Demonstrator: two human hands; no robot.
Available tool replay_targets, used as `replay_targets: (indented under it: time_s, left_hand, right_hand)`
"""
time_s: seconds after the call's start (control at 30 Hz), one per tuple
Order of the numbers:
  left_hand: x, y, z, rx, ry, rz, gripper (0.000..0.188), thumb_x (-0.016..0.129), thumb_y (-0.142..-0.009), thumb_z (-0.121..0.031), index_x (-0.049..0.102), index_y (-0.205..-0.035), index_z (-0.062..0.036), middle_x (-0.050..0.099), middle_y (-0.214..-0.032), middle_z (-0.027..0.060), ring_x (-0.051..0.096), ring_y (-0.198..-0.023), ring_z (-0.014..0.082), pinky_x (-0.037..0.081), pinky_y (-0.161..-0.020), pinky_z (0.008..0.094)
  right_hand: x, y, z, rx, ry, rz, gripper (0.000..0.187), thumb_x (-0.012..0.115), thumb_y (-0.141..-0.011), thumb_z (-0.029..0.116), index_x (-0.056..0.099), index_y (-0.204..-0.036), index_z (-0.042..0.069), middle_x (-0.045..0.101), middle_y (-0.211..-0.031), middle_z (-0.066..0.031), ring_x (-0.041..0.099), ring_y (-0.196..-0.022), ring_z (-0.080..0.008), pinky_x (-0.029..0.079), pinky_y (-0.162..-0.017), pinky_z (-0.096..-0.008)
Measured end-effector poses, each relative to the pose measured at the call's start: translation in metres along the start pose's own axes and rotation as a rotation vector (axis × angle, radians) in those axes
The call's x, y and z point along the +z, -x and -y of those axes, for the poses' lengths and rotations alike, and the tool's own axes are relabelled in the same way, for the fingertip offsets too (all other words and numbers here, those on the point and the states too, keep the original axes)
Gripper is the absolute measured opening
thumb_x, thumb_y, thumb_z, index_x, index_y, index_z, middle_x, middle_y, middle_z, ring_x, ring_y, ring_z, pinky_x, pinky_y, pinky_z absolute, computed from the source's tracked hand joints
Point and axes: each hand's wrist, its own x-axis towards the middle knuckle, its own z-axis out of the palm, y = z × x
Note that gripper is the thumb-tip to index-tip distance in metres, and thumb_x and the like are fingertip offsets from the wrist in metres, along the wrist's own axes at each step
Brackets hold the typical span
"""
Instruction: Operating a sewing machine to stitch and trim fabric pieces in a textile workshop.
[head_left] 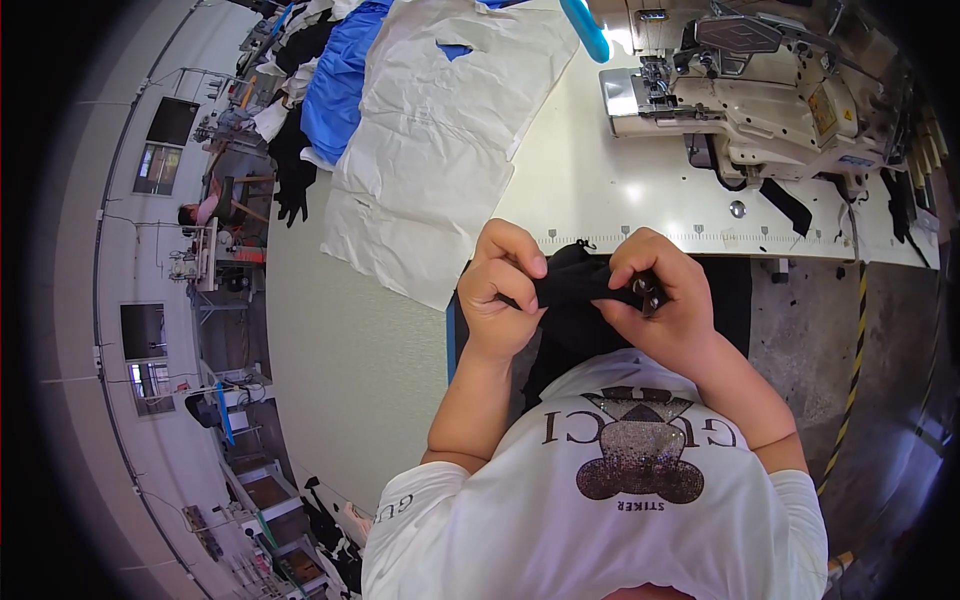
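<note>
A: Head view logged. I see the left hand (505,285) and the right hand (655,295) side by side at centre frame, both at the near edge of the table (590,185).

B: Grip state?

A: Both are curled tight. The left hand pinches a fold of the black cloth (575,285) between thumb and fingers. The right hand is closed over the same cloth at its 9 o'clock side, and I note a small metal tool (648,297) glinting between its fingers. I cannot tell what kind of tool it is.

B: Where is the cloth?

A: Stretched between the two hands, touching both. The rest of it hangs down at 6 o'clock from the hands, in front of the white shirt (610,480).

B: Surroundings?

A: The sewing machine (745,95) sits at 1 o'clock from the hands, well apart from them. A pale fabric sheet (440,140) lies on the table at 11 o'clock, draped over the table's edge. Blue fabric (335,85) lies just beside it, farther toward 10 o'clock, touching a heap of black garments (290,170). A blue handle-like bar (585,30) shows at 12 o'clock near the top rim. Other workstations (215,250) stand at 9 o'clock, far off.
</note>
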Motion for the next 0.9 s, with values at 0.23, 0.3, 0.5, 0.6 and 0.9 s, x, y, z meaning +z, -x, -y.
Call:
replay_targets:
  time_s: [0.23, 0.3, 0.5, 0.6, 0.9]
  left_hand:
    - [0.006, -0.002, -0.001, -0.033, 0.000, -0.050, 0.040, 0.064, -0.075, 0.015, 0.039, -0.068, -0.0147, 0.045, -0.089, 0.0042, 0.041, -0.069, 0.0112, 0.036, -0.057, 0.0244]
    - [0.008, -0.003, -0.002, -0.041, -0.004, -0.066, 0.041, 0.063, -0.076, 0.016, 0.038, -0.068, -0.0150, 0.045, -0.088, 0.0038, 0.040, -0.068, 0.0110, 0.036, -0.057, 0.0242]
    - [0.009, -0.004, -0.002, -0.091, 0.188, -0.199, 0.040, 0.067, -0.071, 0.013, 0.037, -0.065, -0.0128, 0.050, -0.086, 0.0055, 0.048, -0.072, 0.0113, 0.043, -0.064, 0.0233]
    - [0.002, -0.005, 0.000, -0.044, 0.233, -0.231, 0.040, 0.069, -0.070, 0.012, 0.037, -0.066, -0.0120, 0.051, -0.085, 0.0057, 0.049, -0.071, 0.0127, 0.042, -0.063, 0.0235]
    - [-0.020, -0.002, -0.001, 0.385, -0.851, -0.238, 0.040, 0.074, -0.076, -0.002, 0.037, -0.068, -0.0118, 0.050, -0.085, 0.0062, 0.049, -0.069, 0.0161, 0.042, -0.062, 0.0268]
  right_hand:
    - [0.000, 0.001, 0.001, 0.035, -0.006, 0.010, 0.030, 0.075, -0.067, -0.006, 0.053, -0.084, 0.006, 0.055, -0.078, -0.0049, 0.053, -0.066, -0.0189, 0.042, -0.059, -0.0287]
    - [0.000, 0.001, 0.001, 0.034, -0.008, 0.012, 0.030, 0.075, -0.067, -0.005, 0.054, -0.084, 0.006, 0.055, -0.079, -0.0050, 0.054, -0.067, -0.0191, 0.042, -0.060, -0.0287]
    - [-0.001, 0.001, -0.003, 0.055, 0.055, 0.027, 0.034, 0.071, -0.060, -0.009, 0.056, -0.087, 0.006, 0.056, -0.081, -0.0059, 0.056, -0.071, -0.0238, 0.044, -0.062, -0.0296]
    - [-0.006, 0.001, -0.007, -0.040, 0.140, 0.003, 0.036, 0.069, -0.055, -0.010, 0.057, -0.086, 0.006, 0.057, -0.080, -0.0067, 0.057, -0.071, -0.0247, 0.045, -0.061, -0.0309]
    - [-0.010, 0.009, -0.022, -0.774, 0.553, -0.145, 0.026, 0.065, -0.057, 0.012, 0.062, -0.082, 0.005, 0.054, -0.074, -0.0059, 0.051, -0.057, -0.0184, 0.040, -0.047, -0.0284]
